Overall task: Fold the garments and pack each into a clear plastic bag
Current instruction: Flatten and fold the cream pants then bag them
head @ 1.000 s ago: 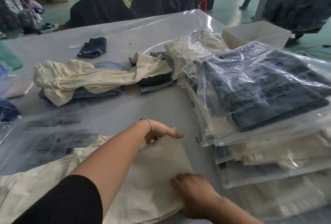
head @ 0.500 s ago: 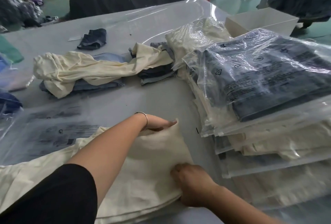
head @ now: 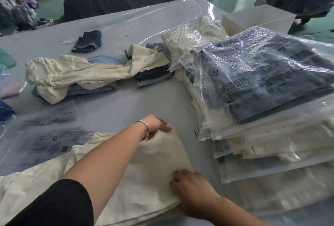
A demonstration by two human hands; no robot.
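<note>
Both hands hold the cream garment (head: 144, 177) on the table's near edge: left hand (head: 157, 125) pinches the far corner, right hand (head: 191, 187) curls over the near corner, likely squaring the fold. An empty bag (head: 47, 135) lies just beside it, ready for packing.

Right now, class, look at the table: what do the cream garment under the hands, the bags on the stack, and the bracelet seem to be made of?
Cream garment: soft woven cloth, probably cotton; matte, and it creases.
Bags: thin clear plastic; glossy, crinkled, contents showing through.
Bracelet: likely metal; thin, silvery and shiny.
</note>
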